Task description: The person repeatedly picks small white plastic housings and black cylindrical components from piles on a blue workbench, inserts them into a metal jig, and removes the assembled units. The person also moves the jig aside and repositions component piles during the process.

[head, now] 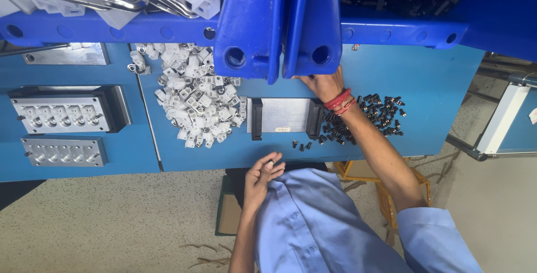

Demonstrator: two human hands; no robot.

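At the near edge of the blue worktable (pixel 442 88), just below the grey metal plate with black end blocks (pixel 285 115): left hand (pixel 260 178) raised, fingertips pinched shut around a small white plastic piece (pixel 271 163), palm turned toward the body, seemingly for a close look at the part. Held off the table, touching nothing else.

Above the plate's right end block: right hand (pixel 325 85) stretched forward, red threads at the wrist, fingers tucked under the lip of the right-hand blue plastic bin (pixel 313 21). Finger state not determinable; tips hidden by the bin.

Left of the plate: heap of white plastic housings (pixel 196 102), within short reach of the left hand. Right of the plate: scatter of small black cylindrical parts (pixel 372 113), under the right forearm, a few strays (pixel 302 145) just below the plate. Stock evidently split by kind, one heap per hand.

Far left of the plate: two grey metal fixtures with rows of round sockets (pixel 62 117), untouched. Above the plate: second blue bin (pixel 251 27), beside the first.
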